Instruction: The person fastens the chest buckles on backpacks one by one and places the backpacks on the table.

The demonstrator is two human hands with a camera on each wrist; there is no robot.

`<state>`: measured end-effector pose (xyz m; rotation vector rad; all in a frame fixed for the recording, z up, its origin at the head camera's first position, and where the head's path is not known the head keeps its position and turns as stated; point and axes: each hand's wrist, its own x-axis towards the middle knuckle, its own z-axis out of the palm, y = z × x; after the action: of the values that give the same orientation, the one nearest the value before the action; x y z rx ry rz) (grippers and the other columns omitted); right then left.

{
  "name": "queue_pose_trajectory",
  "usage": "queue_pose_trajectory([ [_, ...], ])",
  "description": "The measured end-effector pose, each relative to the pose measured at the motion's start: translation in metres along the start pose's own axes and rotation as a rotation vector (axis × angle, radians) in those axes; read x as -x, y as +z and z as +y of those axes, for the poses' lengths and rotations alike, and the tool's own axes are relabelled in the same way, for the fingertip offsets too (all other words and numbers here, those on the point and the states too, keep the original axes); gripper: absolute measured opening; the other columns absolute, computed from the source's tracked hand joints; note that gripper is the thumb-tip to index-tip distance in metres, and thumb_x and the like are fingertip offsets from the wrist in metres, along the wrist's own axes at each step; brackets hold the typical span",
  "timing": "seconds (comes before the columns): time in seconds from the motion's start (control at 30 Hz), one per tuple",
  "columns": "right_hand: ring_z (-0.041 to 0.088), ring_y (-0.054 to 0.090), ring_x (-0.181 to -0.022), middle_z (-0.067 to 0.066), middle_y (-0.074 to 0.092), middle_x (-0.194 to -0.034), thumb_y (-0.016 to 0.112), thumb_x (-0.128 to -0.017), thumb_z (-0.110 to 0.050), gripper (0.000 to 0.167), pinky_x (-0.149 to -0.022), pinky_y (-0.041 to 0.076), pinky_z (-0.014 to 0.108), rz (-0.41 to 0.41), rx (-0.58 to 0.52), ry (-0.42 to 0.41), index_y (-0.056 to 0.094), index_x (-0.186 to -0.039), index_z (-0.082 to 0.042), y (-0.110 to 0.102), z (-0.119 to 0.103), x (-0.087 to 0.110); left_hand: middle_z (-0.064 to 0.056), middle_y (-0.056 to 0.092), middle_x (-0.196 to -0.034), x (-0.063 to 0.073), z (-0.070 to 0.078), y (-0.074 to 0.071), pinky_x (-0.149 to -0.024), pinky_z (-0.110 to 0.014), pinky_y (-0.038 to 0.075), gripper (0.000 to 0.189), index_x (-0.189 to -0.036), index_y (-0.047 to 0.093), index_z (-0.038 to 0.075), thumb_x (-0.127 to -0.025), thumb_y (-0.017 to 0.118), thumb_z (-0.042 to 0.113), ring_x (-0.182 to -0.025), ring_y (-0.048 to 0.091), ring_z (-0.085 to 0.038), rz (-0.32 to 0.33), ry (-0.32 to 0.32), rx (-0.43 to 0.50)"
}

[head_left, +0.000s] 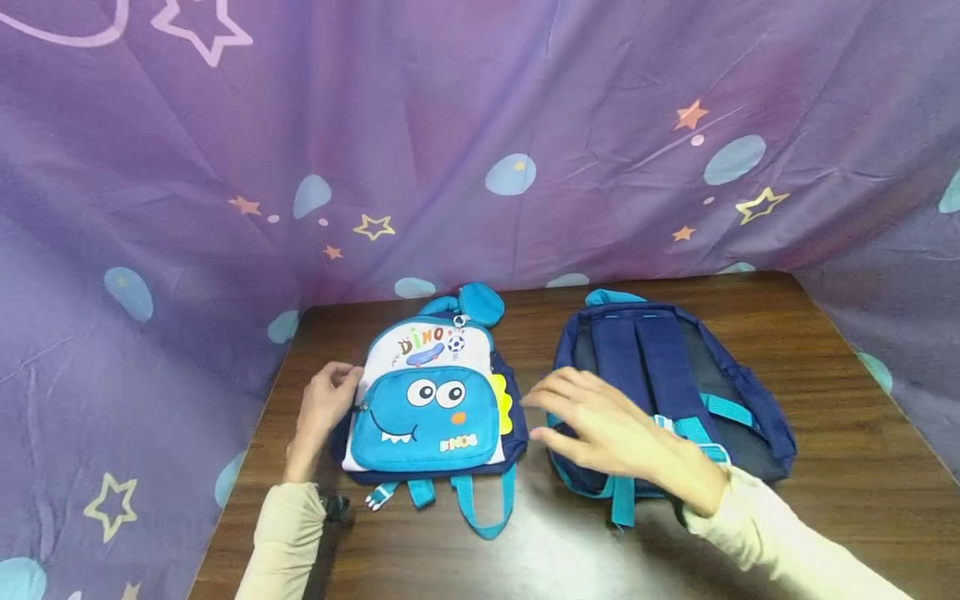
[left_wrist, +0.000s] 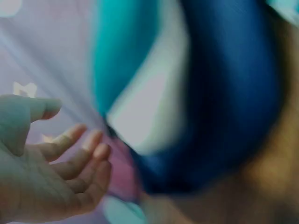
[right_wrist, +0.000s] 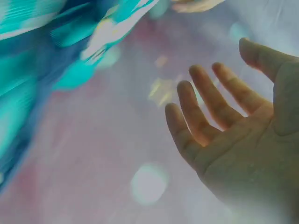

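Wearing pale sleeves (head_left: 281, 533), you hold both arms over a wooden table (head_left: 862, 517) whose near edge lies out of view. A turquoise strap loop (head_left: 491, 532) and a white buckle (head_left: 380, 497) trail your way. Your right hand (head_left: 611, 429) hovers with fingers apart, gripping nothing, its tips by the gap between two packs. Your left hand (head_left: 321, 408), fingers loosely bent and clamped on nothing, is beside the dinosaur backpack (head_left: 423, 429); whether it touches, the views do not settle. That pack lies face up on the table's left half, apparently so its printed pocket faces you, your hands flanking it as if to keep it straight. The navy backpack (head_left: 663, 358) lies right of center, straps upward, seemingly set apart so each has its own room. The gap between them is narrow; more tabletop runs toward the right edge than the left. At the far edge hangs a purple curtain (head_left: 420, 125), limiting travel that way.
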<state>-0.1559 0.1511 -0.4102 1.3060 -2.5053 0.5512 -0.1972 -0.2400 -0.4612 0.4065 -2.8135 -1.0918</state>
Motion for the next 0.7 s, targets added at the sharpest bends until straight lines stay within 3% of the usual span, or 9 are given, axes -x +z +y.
queue_pose_trajectory([
  [0.17, 0.015, 0.056, -0.112, -0.005, 0.067, -0.117, 0.062, -0.097, -0.039, 0.032, -0.093, 0.048, 0.034, -0.154, 0.054, -0.216, 0.067, -0.122, -0.019, 0.038, -0.032, -0.056, -0.032, 0.053, -0.132, -0.006, -0.024, 0.012, -0.104, -0.056, 0.042, 0.066, -0.143, 0.038, -0.007, -0.102, 0.047, 0.044, -0.122, 0.053, -0.044, -0.193, -0.154, 0.008],
  [0.27, 0.015, 0.056, -0.110, -0.005, 0.066, -0.118, 0.060, -0.097, -0.043, 0.036, -0.091, 0.049, 0.032, -0.253, 0.119, -0.245, 0.065, -0.125, -0.020, 0.063, -0.050, -0.080, -0.035, 0.044, -0.142, -0.011, -0.027, 0.016, -0.109, -0.058, 0.037, 0.073, -0.147, 0.031, -0.006, -0.100, 0.047, 0.048, -0.131, 0.047, -0.048, -0.206, -0.221, 0.039],
  [0.37, 0.016, 0.056, -0.109, -0.002, 0.063, -0.120, 0.061, -0.096, -0.049, 0.047, -0.091, 0.050, 0.032, -0.398, 0.137, -0.156, 0.059, -0.132, -0.020, 0.083, -0.069, -0.101, -0.034, 0.045, -0.141, -0.016, -0.032, 0.014, -0.108, -0.055, 0.040, 0.072, -0.145, 0.036, -0.008, -0.101, 0.046, 0.049, -0.129, 0.048, -0.045, -0.219, -0.240, 0.086],
  [0.47, 0.018, 0.055, -0.110, 0.002, 0.060, -0.123, 0.060, -0.092, -0.058, 0.060, -0.092, 0.051, 0.033, -0.504, 0.161, -0.037, 0.054, -0.136, -0.018, 0.109, -0.091, -0.124, -0.027, 0.057, -0.121, -0.018, -0.041, 0.007, -0.092, -0.043, 0.051, 0.068, -0.139, 0.044, -0.011, -0.102, 0.047, 0.046, -0.107, 0.059, -0.032, -0.240, -0.258, 0.195],
  [0.57, 0.020, 0.054, -0.116, 0.003, 0.058, -0.129, 0.055, -0.087, -0.072, 0.075, -0.094, 0.050, 0.033, -0.513, 0.303, 0.055, 0.051, -0.139, -0.018, 0.139, -0.116, -0.145, -0.014, 0.059, -0.104, -0.016, -0.050, -0.001, -0.075, -0.030, 0.053, 0.064, -0.134, 0.048, -0.014, -0.102, 0.049, 0.042, -0.088, 0.058, -0.018, -0.282, -0.288, 0.296],
  [0.7, 0.027, 0.052, -0.125, 0.007, 0.053, -0.139, 0.045, -0.077, -0.090, 0.100, -0.096, 0.050, 0.040, -0.485, 0.524, 0.197, 0.044, -0.147, -0.017, 0.175, -0.143, -0.166, -0.010, 0.060, -0.100, -0.010, -0.057, -0.006, -0.067, -0.024, 0.051, 0.061, -0.130, 0.051, -0.014, -0.102, 0.052, 0.040, -0.081, 0.058, -0.013, -0.310, -0.292, 0.316],
])
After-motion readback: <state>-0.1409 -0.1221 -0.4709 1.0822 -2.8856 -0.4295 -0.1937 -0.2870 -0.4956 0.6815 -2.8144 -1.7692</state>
